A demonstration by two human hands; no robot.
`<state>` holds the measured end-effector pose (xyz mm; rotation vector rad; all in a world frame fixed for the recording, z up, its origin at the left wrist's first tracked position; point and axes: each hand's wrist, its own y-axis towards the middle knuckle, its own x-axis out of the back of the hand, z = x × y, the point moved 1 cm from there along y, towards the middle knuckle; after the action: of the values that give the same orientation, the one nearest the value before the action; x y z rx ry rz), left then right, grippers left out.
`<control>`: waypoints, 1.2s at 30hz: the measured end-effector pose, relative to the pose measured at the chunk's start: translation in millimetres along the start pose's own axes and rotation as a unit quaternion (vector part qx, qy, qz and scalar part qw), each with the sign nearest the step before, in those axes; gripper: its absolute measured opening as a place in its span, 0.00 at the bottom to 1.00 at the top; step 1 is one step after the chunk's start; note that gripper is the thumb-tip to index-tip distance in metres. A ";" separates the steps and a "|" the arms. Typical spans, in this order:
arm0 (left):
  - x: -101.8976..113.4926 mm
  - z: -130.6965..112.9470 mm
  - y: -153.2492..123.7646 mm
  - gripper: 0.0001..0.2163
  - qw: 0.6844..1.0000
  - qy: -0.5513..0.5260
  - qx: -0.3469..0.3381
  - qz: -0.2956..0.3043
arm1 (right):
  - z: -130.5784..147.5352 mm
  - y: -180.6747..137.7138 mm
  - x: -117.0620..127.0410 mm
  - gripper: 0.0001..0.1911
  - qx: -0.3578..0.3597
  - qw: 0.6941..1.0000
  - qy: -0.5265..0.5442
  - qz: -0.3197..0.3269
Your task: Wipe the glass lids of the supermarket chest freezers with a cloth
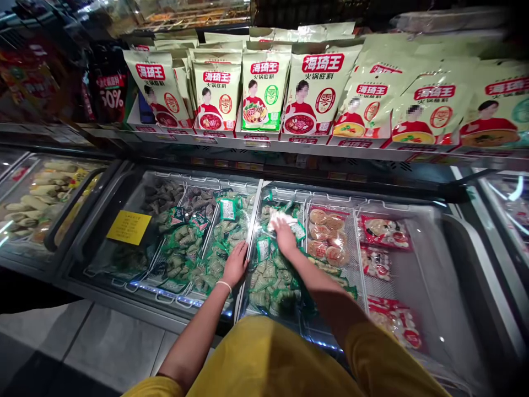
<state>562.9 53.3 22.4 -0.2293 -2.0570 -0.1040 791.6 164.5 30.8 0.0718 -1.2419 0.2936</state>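
My right hand (286, 236) presses a crumpled white cloth (278, 217) against the glass lid (295, 193) of a chest freezer. Its fingers lie over the cloth and partly cover it. Flat on the glass beside the metal centre frame (253, 234), my left hand (236, 266) rests with its fingers stretched out and holds nothing. A pale band circles the left wrist. Beneath the glass, near both hands, are green bags of wrapped dumplings (219, 262). Packs of round, flat cakes (328, 234) lie under the lid to the right of the cloth.
Hotpot seasoning pouches (264, 88) stand in a row on the shelf above. A yellow notice (129, 226) is on the left lid. Red packs (384, 231) lie in wire baskets at right. Another freezer (35, 204) with corn-like food adjoins on the left; floor tiles (111, 342) show below.
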 end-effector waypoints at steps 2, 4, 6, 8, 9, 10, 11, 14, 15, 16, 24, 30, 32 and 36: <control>-0.8 -0.2 -0.5 0.29 1.000 -0.002 0.002 -0.002 | 19.3 -39.1 -27.6 0.34 0.082 0.997 0.014 0.004; -1.4 -0.6 -0.7 0.28 1.000 -0.004 0.002 -0.003 | 24.7 -69.8 -43.6 0.33 0.189 0.981 0.017 0.029; -2.0 -1.0 -0.8 0.27 1.000 -0.006 0.003 -0.005 | 8.8 -78.2 -37.4 0.32 0.245 0.968 0.005 0.051; -2.5 -1.2 -0.7 0.27 1.000 -0.009 0.007 -0.008 | -25.3 -63.5 -11.0 0.33 0.197 0.979 -0.021 0.043; -2.8 -1.2 -0.6 0.26 1.000 -0.010 0.008 -0.009 | -45.2 -51.2 5.8 0.34 0.137 0.990 -0.038 0.026; -3.1 -1.1 -0.5 0.26 1.000 -0.011 0.009 -0.009 | -64.0 -38.5 22.0 0.34 0.070 0.996 -0.054 0.005; -3.4 -0.8 -0.5 0.27 1.000 -0.012 0.008 -0.008 | -78.9 -27.6 35.2 0.34 0.020 0.998 -0.065 -0.006; -5.1 1.3 -0.8 0.28 1.000 -0.014 0.004 -0.003 | -85.6 -20.0 43.2 0.34 -0.068 0.995 -0.074 -0.021; -5.8 2.1 -1.0 0.29 1.000 -0.014 0.003 -0.001 | -73.8 -28.1 34.4 0.34 -0.071 0.995 -0.072 -0.020; -6.6 2.9 -1.3 0.29 1.000 -0.015 0.001 -0.001 | -56.9 -41.2 21.1 0.34 -0.069 0.995 -0.069 -0.018; -9.3 -0.7 -2.8 0.30 1.000 -0.016 0.001 -0.010 | -11.3 -130.3 -33.1 0.32 0.133 0.990 -0.019 0.053; -13.3 -2.6 -12.8 0.30 1.000 -0.015 0.006 -0.017 | -93.5 -91.1 21.7 0.35 -0.102 0.994 -0.022 -0.038; -16.1 -1.8 -18.4 0.30 1.000 -0.017 0.008 -0.018 | -61.8 -105.4 2.6 0.34 -0.079 0.996 0.005 -0.052; -20.5 -0.6 -29.6 0.29 1.000 -0.012 0.009 -0.017 | 39.2 -168.4 -67.1 0.27 0.077 0.996 0.042 0.002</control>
<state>566.8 21.8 5.4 -0.1851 -2.0850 -0.1028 779.6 -17.6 -1.9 0.1873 -1.1357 0.3922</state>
